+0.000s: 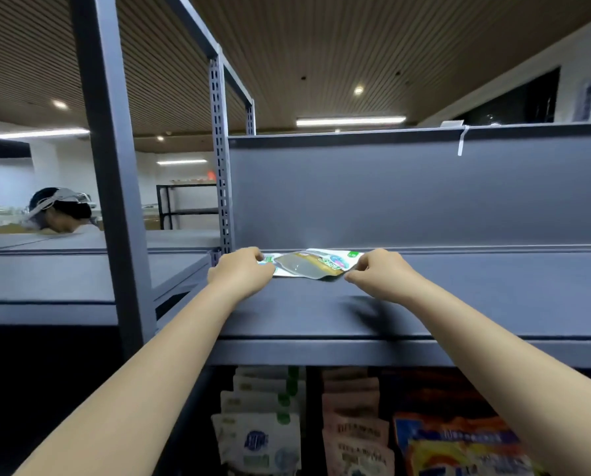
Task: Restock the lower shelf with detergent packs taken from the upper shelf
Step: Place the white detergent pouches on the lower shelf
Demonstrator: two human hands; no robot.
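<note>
- One detergent pack (309, 264) lies flat on the upper shelf (459, 304), far back, near the rear panel.
- The left hand (241, 269) pinches its left end with curled fingers; the right hand (378, 271) pinches its right end.
- The lower shelf (321, 424) already holds rows of standing packs.
- I judge the task nearly finished: no other pack is seen above, and this one must go down.

Grey upper shelf (459, 304): one detergent pack (313, 264) lies flat near its back. Lower shelf: upright packs (259, 438) in rows.
</note>
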